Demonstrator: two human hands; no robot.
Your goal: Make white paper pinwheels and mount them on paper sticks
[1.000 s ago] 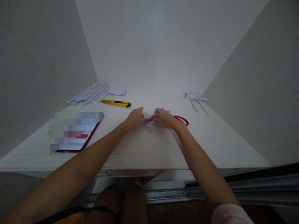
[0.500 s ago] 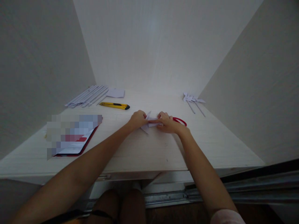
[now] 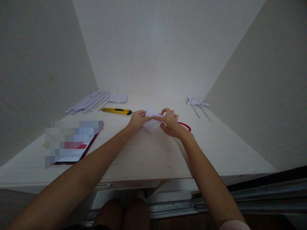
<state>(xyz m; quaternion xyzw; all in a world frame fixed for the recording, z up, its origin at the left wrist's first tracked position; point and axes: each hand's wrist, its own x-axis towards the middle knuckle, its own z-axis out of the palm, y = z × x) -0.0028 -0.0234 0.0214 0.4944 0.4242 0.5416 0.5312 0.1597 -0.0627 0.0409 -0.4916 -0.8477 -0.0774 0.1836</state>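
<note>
A folded white paper piece (image 3: 149,123) with pointed blades, much like a pinwheel head, is held between my hands above the middle of the table. My left hand (image 3: 139,119) pinches its left side, thumb toward the centre. On the other side, my right hand (image 3: 171,123) grips the paper, with one finger stretched across to its middle. Behind my right hand a red loop (image 3: 185,126), perhaps a scissors handle, shows in part; the rest of it is hidden.
A yellow box cutter (image 3: 116,111) lies left of my hands. Behind it are several rolled paper sticks (image 3: 92,100) and a white paper sheet (image 3: 118,98). A tablet (image 3: 74,153), partly blurred, rests at left. Paper pinwheels (image 3: 195,102) on sticks lie at back right, near the side wall.
The paper has been turned and lifted slightly, so its blades now point differently. Both hands moved up a little, still gripping it, and the right fingers have spread somewhat.
</note>
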